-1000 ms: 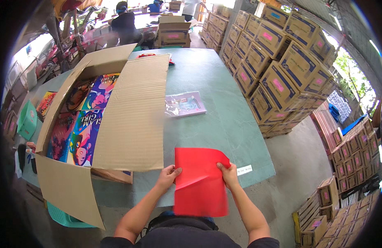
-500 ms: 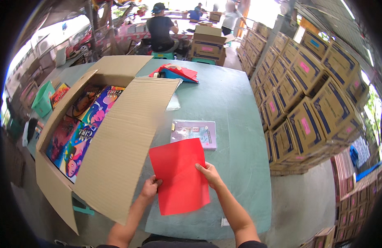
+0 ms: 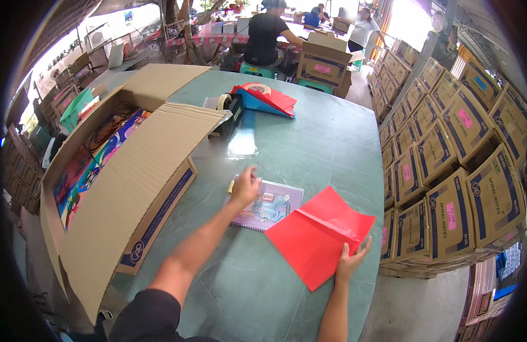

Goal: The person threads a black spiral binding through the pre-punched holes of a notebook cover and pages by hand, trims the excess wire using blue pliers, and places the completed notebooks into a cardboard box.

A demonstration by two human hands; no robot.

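Hands (image 3: 245, 190) at spiral notebook (image 3: 269, 208), creased paper (image 3: 315, 244)

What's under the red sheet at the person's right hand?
The lower right corner of the purple spiral notebook appears to pass beneath the red sheet, and the green tabletop shows around it. Anything else under it is covered.

Here's the fisheye, up on the person's head, peering down and forward across the green table (image 3: 326, 154), left hand (image 3: 246, 188) and right hand (image 3: 349, 263) near, stacked cartons (image 3: 431, 165) farther off right.
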